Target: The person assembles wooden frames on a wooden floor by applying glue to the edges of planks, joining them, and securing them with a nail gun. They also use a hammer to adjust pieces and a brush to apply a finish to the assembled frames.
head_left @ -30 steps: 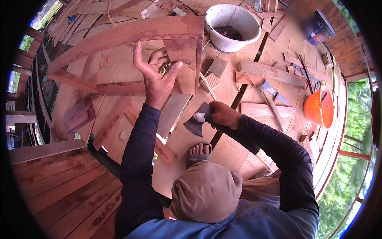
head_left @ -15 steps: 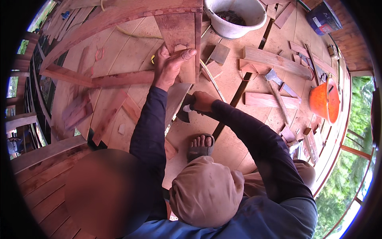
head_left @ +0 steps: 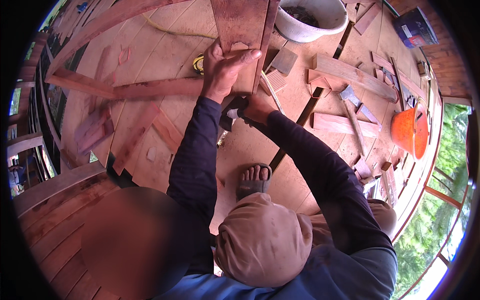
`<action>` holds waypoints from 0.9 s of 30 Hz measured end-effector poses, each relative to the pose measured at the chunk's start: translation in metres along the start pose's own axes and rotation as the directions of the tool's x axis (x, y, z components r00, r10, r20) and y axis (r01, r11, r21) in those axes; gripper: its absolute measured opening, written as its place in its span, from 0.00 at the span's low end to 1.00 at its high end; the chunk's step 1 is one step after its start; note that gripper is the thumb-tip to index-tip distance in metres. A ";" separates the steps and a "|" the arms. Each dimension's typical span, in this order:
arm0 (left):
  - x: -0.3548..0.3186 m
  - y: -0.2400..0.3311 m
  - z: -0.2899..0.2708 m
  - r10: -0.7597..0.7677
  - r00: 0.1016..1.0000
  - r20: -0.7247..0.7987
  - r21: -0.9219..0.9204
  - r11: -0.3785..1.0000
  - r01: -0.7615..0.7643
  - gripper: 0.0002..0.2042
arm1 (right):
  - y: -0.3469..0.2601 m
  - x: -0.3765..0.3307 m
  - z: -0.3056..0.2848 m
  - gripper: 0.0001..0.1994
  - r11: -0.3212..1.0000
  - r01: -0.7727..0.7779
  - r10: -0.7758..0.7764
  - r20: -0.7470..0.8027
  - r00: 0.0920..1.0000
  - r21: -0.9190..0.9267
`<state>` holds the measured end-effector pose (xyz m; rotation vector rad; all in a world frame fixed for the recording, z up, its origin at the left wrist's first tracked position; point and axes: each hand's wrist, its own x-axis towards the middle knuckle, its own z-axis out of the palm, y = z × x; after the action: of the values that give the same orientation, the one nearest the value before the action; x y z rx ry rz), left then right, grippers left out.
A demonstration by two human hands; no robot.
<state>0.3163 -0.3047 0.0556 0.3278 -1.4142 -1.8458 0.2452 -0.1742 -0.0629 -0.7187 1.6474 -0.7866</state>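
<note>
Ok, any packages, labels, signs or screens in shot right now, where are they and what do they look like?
Box-like package: far right on the wooden floor, beyond the white bucket; rectangular, dark blue with a pale label patch.
Tape measure: on the floor just beside the left hand; small, round, yellow and black.
No signs or screens in view.

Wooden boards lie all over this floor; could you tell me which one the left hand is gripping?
The left hand grips the upright reddish board at top centre, beside the white tub; the others lie flat, untouched.
</note>
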 end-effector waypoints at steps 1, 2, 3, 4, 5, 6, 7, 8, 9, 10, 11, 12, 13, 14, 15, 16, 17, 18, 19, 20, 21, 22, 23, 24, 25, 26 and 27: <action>0.001 0.000 0.002 0.004 1.000 -0.008 -0.010 1.000 -0.004 0.16 | 0.001 0.002 0.000 0.16 0.998 -0.031 0.031 0.008 0.999 -0.051; 0.001 0.000 0.003 0.001 1.000 -0.010 -0.017 1.000 -0.001 0.16 | 0.003 0.003 0.002 0.14 0.993 -0.061 0.063 0.014 0.998 -0.102; -0.001 0.000 0.002 -0.001 1.000 -0.014 -0.025 1.000 0.001 0.16 | 0.003 0.005 0.003 0.13 0.984 -0.091 0.095 0.019 0.995 -0.153; -0.002 0.000 0.002 -0.004 1.000 -0.017 -0.033 0.999 0.003 0.16 | 0.005 0.002 0.006 0.19 0.989 -0.075 0.084 0.065 0.994 -0.129; -0.003 -0.001 0.002 0.001 1.000 -0.013 -0.033 0.999 -0.001 0.16 | 0.007 0.001 0.005 0.20 0.989 -0.074 0.085 0.083 0.993 -0.125; -0.005 -0.002 0.002 0.004 1.000 -0.010 -0.032 0.999 -0.005 0.16 | 0.008 -0.001 0.005 0.21 0.990 -0.073 0.085 0.102 0.991 -0.120; -0.006 -0.003 0.001 0.008 1.000 -0.007 -0.030 1.000 -0.008 0.16 | 0.009 -0.002 0.005 0.22 0.991 -0.071 0.085 0.121 0.989 -0.115; -0.007 -0.005 0.000 0.021 1.000 -0.009 -0.018 1.000 -0.021 0.16 | 0.010 -0.004 0.003 0.23 0.988 -0.068 0.083 0.107 0.991 -0.135; -0.007 -0.004 0.000 0.035 0.999 -0.011 -0.010 0.999 -0.035 0.16 | 0.003 -0.010 -0.003 0.24 0.985 -0.067 0.082 0.089 0.993 -0.159; -0.007 -0.004 -0.001 0.050 0.999 -0.013 -0.002 0.999 -0.050 0.16 | -0.002 -0.015 -0.006 0.24 0.981 -0.067 0.081 0.072 0.994 -0.183; -0.008 -0.003 -0.003 0.036 0.999 -0.006 0.021 0.999 -0.036 0.16 | -0.001 -0.015 -0.007 0.24 0.980 -0.065 0.077 0.057 0.995 -0.186; -0.008 -0.003 -0.003 0.025 1.000 0.007 0.042 0.999 -0.025 0.17 | 0.001 -0.014 -0.012 0.24 0.980 -0.063 0.071 0.035 0.997 -0.189; -0.007 -0.002 -0.002 0.014 1.000 0.019 0.062 0.998 -0.015 0.18 | 0.003 -0.015 -0.016 0.24 0.979 -0.061 0.065 0.014 0.998 -0.192; -0.006 -0.002 0.000 0.005 1.000 0.021 0.033 0.999 -0.006 0.17 | 0.005 -0.017 -0.018 0.24 0.981 -0.070 0.071 0.000 0.997 -0.183; -0.006 -0.002 -0.001 0.006 1.000 0.022 0.043 0.999 -0.007 0.18 | 0.003 -0.020 -0.018 0.24 0.982 -0.076 0.076 -0.006 0.997 -0.174; -0.006 -0.002 -0.003 0.007 1.000 0.021 0.053 0.999 -0.009 0.18 | 0.001 -0.022 -0.018 0.24 0.983 -0.082 0.081 -0.012 0.997 -0.165; -0.006 -0.002 -0.004 0.009 1.000 0.021 0.064 0.998 -0.010 0.18 | -0.001 -0.023 -0.019 0.24 0.979 -0.079 0.085 0.022 0.996 -0.187; -0.006 -0.002 -0.003 0.013 1.000 0.019 0.052 0.999 -0.014 0.18 | -0.003 -0.025 -0.020 0.24 0.975 -0.077 0.090 0.054 0.995 -0.206; -0.005 -0.002 -0.002 0.017 1.000 0.017 0.041 0.999 -0.017 0.18 | -0.003 -0.026 -0.020 0.25 0.971 -0.073 0.095 0.087 0.992 -0.226; -0.005 -0.002 -0.002 0.020 1.000 0.014 0.029 0.999 -0.021 0.18 | -0.001 -0.024 -0.020 0.25 0.978 -0.066 0.079 0.063 0.995 -0.196; -0.005 -0.003 -0.002 0.020 1.000 0.017 0.037 0.999 -0.021 0.18 | 0.003 -0.022 -0.020 0.25 0.985 -0.057 0.064 0.038 0.997 -0.165; -0.004 -0.005 -0.002 0.020 1.000 0.019 0.044 0.999 -0.021 0.18 | 0.006 -0.021 -0.020 0.25 0.990 -0.047 0.049 0.012 0.999 -0.135; -0.003 -0.006 -0.002 0.020 1.000 0.022 0.051 0.998 -0.021 0.19 | 0.009 -0.019 -0.021 0.26 0.988 -0.056 0.056 -0.004 0.998 -0.147; -0.003 -0.006 -0.001 0.027 0.999 0.017 0.032 0.999 -0.028 0.19 | 0.010 -0.018 -0.019 0.26 0.985 -0.065 0.063 -0.016 0.998 -0.159; -0.004 -0.007 0.000 0.035 0.999 0.013 0.013 0.999 -0.035 0.19 | 0.010 -0.017 -0.018 0.26 0.983 -0.074 0.070 -0.030 0.997 -0.171; -0.004 -0.007 0.001 0.042 0.999 0.009 -0.007 0.999 -0.042 0.19 | 0.011 -0.018 -0.016 0.26 0.980 -0.073 0.071 -0.015 0.997 -0.185; -0.005 -0.007 0.000 0.032 0.999 0.010 -0.012 0.999 -0.032 0.19 | 0.011 -0.020 -0.013 0.26 0.977 -0.072 0.073 0.001 0.997 -0.201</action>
<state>0.3163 -0.3007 0.0486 0.2883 -1.4065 -1.8316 0.2355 -0.1505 -0.0585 -0.7967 1.7520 -0.5691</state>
